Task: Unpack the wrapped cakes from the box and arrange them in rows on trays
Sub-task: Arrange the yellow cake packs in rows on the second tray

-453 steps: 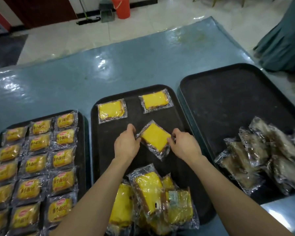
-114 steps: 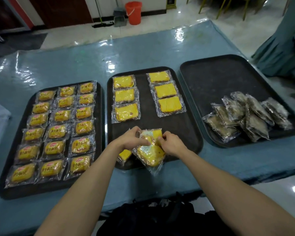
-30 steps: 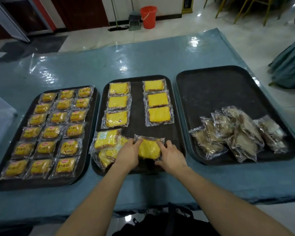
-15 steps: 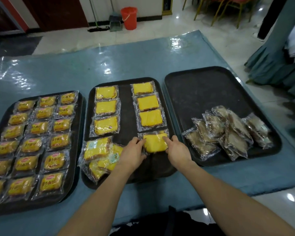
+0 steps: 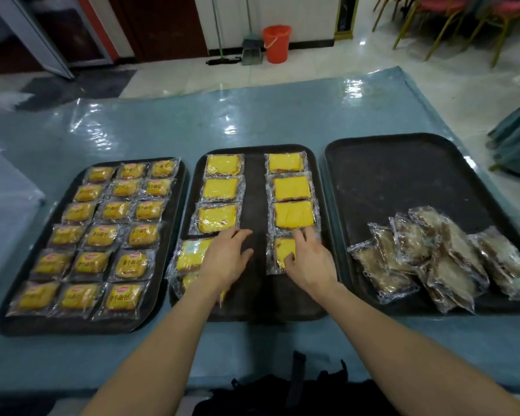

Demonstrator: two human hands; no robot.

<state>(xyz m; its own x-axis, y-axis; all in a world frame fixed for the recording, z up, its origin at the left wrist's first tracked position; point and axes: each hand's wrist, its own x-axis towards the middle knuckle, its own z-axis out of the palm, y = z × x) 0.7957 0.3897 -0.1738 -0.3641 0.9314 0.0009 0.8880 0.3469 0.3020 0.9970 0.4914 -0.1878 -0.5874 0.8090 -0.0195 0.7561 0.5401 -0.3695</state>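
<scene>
On the black middle tray [image 5: 254, 187], yellow wrapped cakes lie in two columns, three on the left [image 5: 221, 187] and three on the right [image 5: 291, 189]. A fourth cake [image 5: 282, 249] lies at the near end of the right column. My right hand [image 5: 309, 262] rests on it with fingers and thumb touching the wrapper. My left hand [image 5: 225, 259] is spread, fingers relaxed, partly over a loose pile of yellow cakes [image 5: 188, 256] at the tray's near left, holding nothing.
The left tray [image 5: 72, 325] holds rows of small yellow breads [image 5: 102, 235]. On the right tray [image 5: 403, 181], brown wrapped cakes [image 5: 439, 259] lie heaped at its near side. A black bag [image 5: 282, 394] sits below the table edge. An orange bucket [image 5: 276, 43] stands on the floor beyond.
The cake that both hands held now lies at the near end of the right column. My left hand has let go and moved left toward the loose pile.
</scene>
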